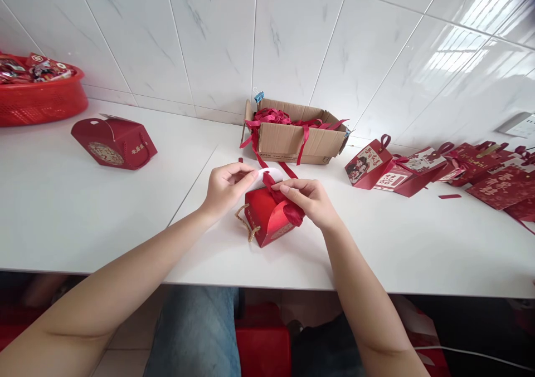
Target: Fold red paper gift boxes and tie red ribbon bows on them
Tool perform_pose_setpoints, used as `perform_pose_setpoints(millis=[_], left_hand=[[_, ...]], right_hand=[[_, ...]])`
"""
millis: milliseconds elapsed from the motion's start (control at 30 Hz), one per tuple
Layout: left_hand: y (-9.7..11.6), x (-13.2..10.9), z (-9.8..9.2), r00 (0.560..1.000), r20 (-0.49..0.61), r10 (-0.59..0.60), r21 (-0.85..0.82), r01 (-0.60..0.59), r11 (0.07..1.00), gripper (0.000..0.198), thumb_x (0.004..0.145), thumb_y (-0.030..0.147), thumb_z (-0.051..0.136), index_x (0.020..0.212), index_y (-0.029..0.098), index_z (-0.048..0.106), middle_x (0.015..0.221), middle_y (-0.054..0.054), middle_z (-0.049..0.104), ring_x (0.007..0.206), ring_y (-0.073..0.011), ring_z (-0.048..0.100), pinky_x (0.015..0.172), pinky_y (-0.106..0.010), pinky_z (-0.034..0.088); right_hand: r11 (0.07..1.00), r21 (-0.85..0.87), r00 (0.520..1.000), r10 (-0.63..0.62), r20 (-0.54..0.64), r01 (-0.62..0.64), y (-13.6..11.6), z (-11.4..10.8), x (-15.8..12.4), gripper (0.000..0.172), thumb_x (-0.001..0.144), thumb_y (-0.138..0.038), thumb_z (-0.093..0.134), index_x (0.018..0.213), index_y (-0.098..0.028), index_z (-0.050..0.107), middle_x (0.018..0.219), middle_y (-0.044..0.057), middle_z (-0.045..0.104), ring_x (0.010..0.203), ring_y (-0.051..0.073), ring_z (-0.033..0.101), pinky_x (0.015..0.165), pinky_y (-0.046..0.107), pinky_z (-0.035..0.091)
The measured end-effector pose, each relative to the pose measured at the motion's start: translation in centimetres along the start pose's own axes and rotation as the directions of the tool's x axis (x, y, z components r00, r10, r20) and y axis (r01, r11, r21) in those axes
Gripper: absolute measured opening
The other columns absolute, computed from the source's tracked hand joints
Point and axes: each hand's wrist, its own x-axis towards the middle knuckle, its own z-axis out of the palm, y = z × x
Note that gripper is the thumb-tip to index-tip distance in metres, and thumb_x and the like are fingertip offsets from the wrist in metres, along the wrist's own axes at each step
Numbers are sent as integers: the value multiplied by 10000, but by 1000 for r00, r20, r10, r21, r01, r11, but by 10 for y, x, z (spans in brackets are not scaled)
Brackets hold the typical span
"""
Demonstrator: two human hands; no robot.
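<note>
A small red gift box [261, 213] with a gold rope handle [249, 226] sits on the white table in front of me. A dark red ribbon [267, 181] runs over its top and bunches at the right side. Reaching in from the left, my left hand [228, 187] pinches the box's raised flap [273, 173], whose white inner face shows. Thumb and fingers of my right hand [309, 200] are closed on the ribbon above the box. The fingers partly hide the box's top, so how the ribbon passes through it cannot be made out.
Behind the box stands an open cardboard box [301, 140] of red ribbons, with some hanging out. A finished-looking dark red box [115, 143] stands left, near a red plastic basket [42, 101] of wrapped packets. Several ribboned gift boxes [401, 171] line the right side. The table's front edge lies nearby.
</note>
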Motion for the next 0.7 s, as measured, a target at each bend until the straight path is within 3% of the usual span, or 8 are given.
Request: perform_pose_setpoints(millis=[267,400,600,700], left_hand=[[0,-3,1,991,86,100,-40,-96,995,132,772,295,677,760,165,695,739,-30,720,660,-140,649,609,-248,524],[-1,-2,1,990,95,107,-77,-100,992,194,779,322,679,886,162,704,883,-69,739,787,-175,687,683,-270,555],[-2,-2,-1,972,229,51,-150,-17,989,221,811,337,650,941,193,756,1002,-89,747,954,-227,687,794,-324,564],[-4,2,-3,957,290,-30,-219,97,971,228,808,345,650,951,214,768,982,-86,751,953,-239,685,777,-345,563]], right_hand=[[996,84,999,14,-43,-11,2,0,1,282,789,-461,688,946,-238,760,975,35,747,930,200,678,787,314,539],[999,54,1000,2,-31,-1,3,0,1,282,800,-444,680,976,-236,754,1007,39,746,982,210,671,830,327,533],[999,30,999,-37,-6,37,3,-1,2,268,805,-437,678,980,-249,750,1049,38,736,1041,212,655,915,353,511],[998,27,998,-53,22,52,3,-1,2,281,807,-450,672,997,-253,738,1097,41,720,1050,210,647,909,348,514]])
